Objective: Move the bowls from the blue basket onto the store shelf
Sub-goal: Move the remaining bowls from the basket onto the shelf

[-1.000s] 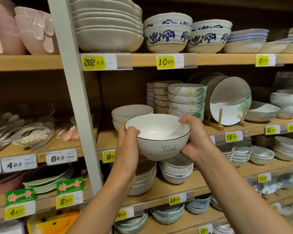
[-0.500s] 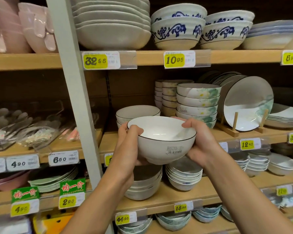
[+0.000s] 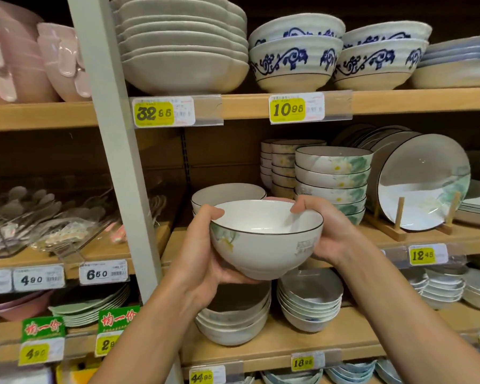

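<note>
I hold a white bowl with a thin dark rim, a green-yellow flower print and a barcode label, upright in front of the middle wooden shelf. My left hand grips its left side, thumb over the rim. My right hand grips its right side, fingers hooked over the far rim. Just behind it on the shelf stands a short stack of matching bowls. The blue basket is out of view.
A taller stack of floral bowls and an upright plate on a wooden stand stand to the right. A grey upright post divides the shelving at left. Large bowls fill the shelf above; more bowl stacks sit below.
The bowl has been turned in my hands, so its flower print now faces me at left. The view has moved closer to the shelf; the bowl stays in front of the matching stack.
</note>
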A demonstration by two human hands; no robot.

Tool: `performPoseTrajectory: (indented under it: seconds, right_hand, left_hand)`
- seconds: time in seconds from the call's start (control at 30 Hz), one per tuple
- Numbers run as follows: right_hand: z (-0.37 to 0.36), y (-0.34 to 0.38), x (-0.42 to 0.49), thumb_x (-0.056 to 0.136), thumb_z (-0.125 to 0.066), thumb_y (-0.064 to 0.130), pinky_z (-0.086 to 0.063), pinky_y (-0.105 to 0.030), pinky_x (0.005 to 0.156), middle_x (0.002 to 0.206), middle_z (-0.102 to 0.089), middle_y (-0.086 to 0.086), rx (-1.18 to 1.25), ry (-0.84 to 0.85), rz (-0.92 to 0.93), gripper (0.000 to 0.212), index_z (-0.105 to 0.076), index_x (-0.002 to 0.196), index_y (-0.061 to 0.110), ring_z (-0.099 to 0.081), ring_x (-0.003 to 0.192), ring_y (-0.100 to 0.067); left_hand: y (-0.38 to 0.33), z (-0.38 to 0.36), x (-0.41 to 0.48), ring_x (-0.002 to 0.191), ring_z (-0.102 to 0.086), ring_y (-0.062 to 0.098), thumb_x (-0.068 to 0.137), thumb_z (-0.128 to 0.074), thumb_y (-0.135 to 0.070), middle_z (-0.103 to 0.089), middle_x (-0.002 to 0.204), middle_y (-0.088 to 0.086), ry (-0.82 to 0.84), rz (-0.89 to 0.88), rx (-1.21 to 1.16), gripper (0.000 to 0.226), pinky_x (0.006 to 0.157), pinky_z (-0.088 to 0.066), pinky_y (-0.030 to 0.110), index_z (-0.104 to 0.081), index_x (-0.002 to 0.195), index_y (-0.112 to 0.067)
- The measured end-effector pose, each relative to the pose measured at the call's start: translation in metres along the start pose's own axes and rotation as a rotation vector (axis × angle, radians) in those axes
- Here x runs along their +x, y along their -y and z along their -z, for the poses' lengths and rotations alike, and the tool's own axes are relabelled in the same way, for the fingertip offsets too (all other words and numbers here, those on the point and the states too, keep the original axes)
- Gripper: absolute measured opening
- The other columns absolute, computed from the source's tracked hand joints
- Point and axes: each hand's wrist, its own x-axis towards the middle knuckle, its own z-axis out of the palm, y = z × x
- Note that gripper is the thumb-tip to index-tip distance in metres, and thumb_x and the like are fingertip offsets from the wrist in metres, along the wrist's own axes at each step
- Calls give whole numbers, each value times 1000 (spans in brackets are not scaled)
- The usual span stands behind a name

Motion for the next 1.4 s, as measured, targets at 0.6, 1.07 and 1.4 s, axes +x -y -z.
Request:
performPoseTrajectory:
  seconds: [0.6, 1.07, 1.4]
  right_hand:
    - [-30, -43, -51, 90, -49, 30, -53, -29, 59, 116, -64, 3, 60, -320, 479, 39, -50, 128, 42, -63, 101, -19]
    - [-1, -9, -29, 90, -37, 30, -53, -39, 74, 105, -74, -10, 134, -185, 225, 42, -64, 120, 19, -67, 91, -29]
    - [9, 0, -18, 67, -45, 30, -53, -34, 75, 111, -67, -16, 105, 49, 75, 54, -66, 112, 10, -63, 89, -32]
  left_hand:
    - [9, -21, 7, 97, -71, 30, 92, -51, -39, -71, 111, 10, -36, -28, -14, 29, 70, -58, 58, -52, 119, -28]
    - [-6, -12, 2, 115, -59, 39, 65, -68, -39, -54, 128, 15, 85, 58, -36, 65, 81, -54, 63, -56, 127, -21]
    - [-14, -17, 5, 114, -59, 44, 81, -51, -36, -60, 129, 19, 172, 220, -56, 52, 80, -50, 68, -55, 130, -19]
